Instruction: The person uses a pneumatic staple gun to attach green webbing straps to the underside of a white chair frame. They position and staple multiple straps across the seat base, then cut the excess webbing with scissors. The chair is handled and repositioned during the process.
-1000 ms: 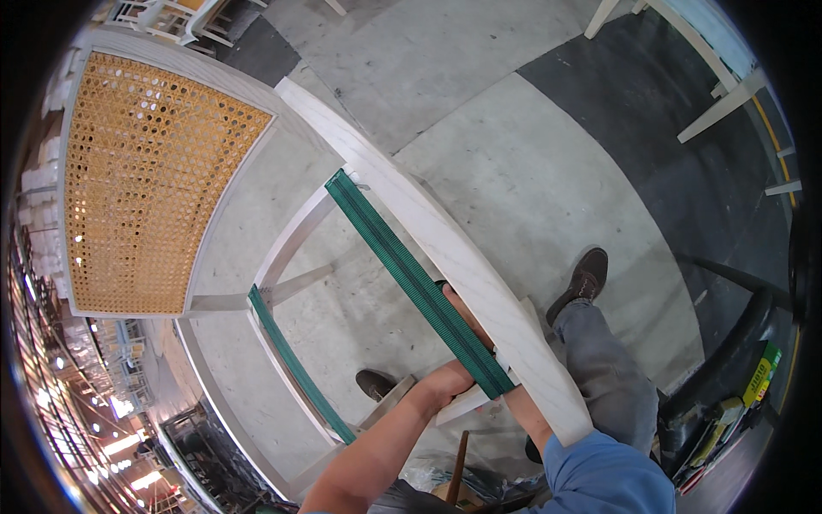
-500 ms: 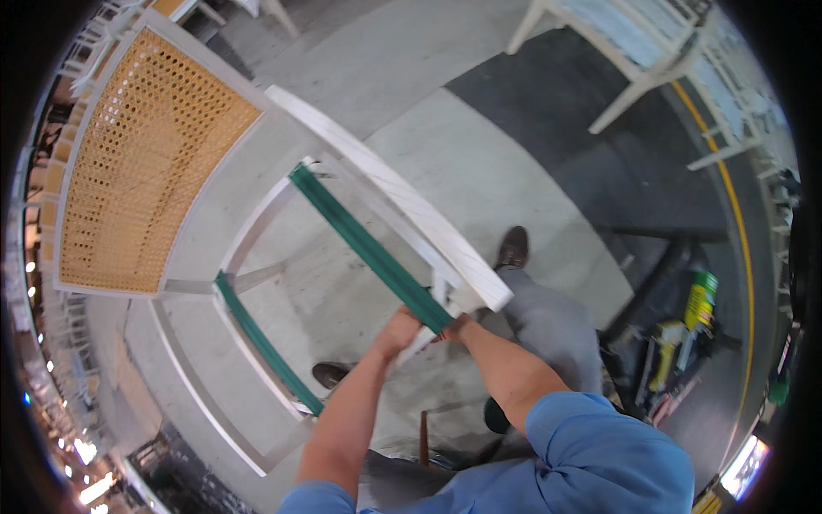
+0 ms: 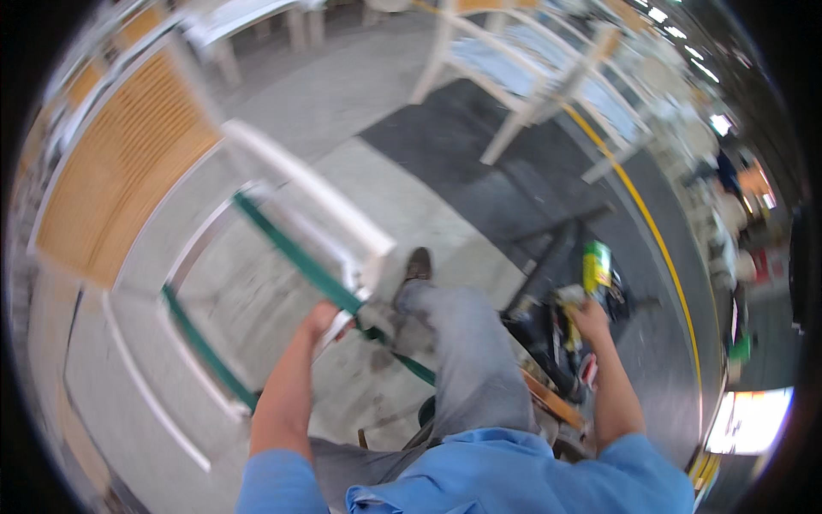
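A pale wooden chair frame [image 3: 304, 184] with a woven cane back [image 3: 128, 163] stands at my left. Green webbing [image 3: 291, 250] stretches along one seat rail, and its loose end [image 3: 413, 367] trails toward my leg. A second green strip [image 3: 205, 347] lines another rail. My left hand [image 3: 322, 319] is closed around the frame's near corner, beside the webbing; whether it also pinches the strap is hidden. My right hand [image 3: 589, 319] is at a tool with a cream top [image 3: 568, 295] and yellow parts, its fingers curled and blurred. A green-and-yellow can [image 3: 597, 265] stands just beyond it.
A black stand [image 3: 548, 257] with tools is at my right, on a dark mat [image 3: 454, 141] edged by a yellow line [image 3: 646, 218]. A wooden bar [image 3: 552, 398] lies by my leg. More pale chair frames [image 3: 505, 86] stand farther off.
My right hand has left the webbing at the chair corner and moved right to the tools. My left hand stays at the corner. The view has swung right, and the webbing's end now hangs loose.
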`<state>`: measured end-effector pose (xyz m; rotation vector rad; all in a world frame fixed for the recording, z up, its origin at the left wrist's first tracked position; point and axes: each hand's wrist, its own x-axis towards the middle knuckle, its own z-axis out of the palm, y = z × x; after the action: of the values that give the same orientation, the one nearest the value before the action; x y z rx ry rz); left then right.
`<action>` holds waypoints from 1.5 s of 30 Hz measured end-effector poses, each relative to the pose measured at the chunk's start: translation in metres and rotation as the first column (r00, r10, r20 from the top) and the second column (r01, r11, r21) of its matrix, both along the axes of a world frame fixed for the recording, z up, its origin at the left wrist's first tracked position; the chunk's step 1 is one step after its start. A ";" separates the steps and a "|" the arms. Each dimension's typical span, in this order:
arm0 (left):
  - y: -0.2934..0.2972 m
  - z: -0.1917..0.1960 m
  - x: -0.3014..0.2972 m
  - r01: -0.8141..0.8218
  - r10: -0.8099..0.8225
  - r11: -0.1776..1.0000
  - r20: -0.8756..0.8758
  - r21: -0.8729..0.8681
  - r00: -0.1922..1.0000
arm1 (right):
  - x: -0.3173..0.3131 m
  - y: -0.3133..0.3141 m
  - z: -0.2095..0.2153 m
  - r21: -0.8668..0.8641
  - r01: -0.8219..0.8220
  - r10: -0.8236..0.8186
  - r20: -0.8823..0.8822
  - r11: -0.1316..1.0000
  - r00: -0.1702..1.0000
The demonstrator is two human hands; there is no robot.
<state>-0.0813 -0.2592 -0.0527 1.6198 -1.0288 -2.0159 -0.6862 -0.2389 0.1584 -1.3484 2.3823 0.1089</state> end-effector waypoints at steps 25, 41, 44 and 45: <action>0.011 0.023 0.015 -0.119 0.118 0.991 0.029 0.054 0.993 | 0.346 -0.011 0.068 0.050 -0.424 0.188 0.844 0.904 0.502; 0.015 0.028 0.019 -0.109 0.110 0.989 -0.001 0.099 0.994 | 0.425 -0.048 -0.029 0.137 -0.511 0.295 0.679 0.849 0.672; 0.014 0.027 0.021 -0.085 0.085 0.993 0.006 0.087 0.996 | 0.425 -0.048 -0.029 0.133 -0.522 0.298 0.693 0.843 0.657; 0.014 0.026 0.022 -0.085 0.084 0.993 0.013 0.086 0.996 | 0.425 -0.048 -0.028 0.134 -0.522 0.294 0.698 0.842 0.653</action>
<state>-0.0596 -0.2448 -0.0263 1.6881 -0.8718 -2.0242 -0.2608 -0.2868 0.1302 -1.4386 1.3666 0.1230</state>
